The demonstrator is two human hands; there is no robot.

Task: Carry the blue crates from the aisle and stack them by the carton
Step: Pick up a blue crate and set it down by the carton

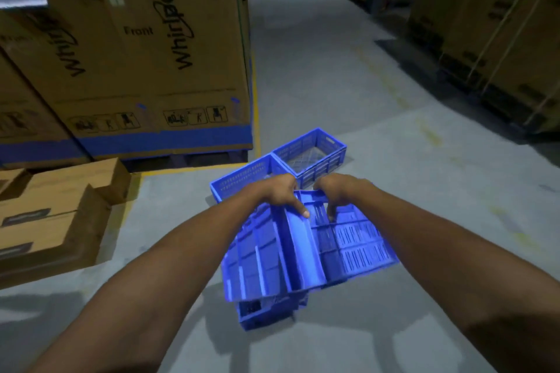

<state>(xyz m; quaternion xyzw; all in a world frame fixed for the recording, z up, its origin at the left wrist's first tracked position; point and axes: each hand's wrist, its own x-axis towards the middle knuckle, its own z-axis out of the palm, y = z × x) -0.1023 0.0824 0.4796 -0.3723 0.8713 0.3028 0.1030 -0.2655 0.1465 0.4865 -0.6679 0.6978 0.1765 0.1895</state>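
Both hands grip the far rim of a tilted blue crate (pixel 303 251), left hand (pixel 277 191) and right hand (pixel 338 191) side by side. Another crate (pixel 260 313) peeks out beneath, mostly hidden. Two more (pixel 312 154) sit beyond. The carton (pixel 145 48) reads "Whirlpool" and "Front".

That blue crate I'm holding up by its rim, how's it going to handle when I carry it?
The held crate probably stays stiff: its ribbed walls keep shape though the left hand and right hand grip one edge. Likely light, since the slotted walls show nothing inside. Hanging tilted, it may swing.
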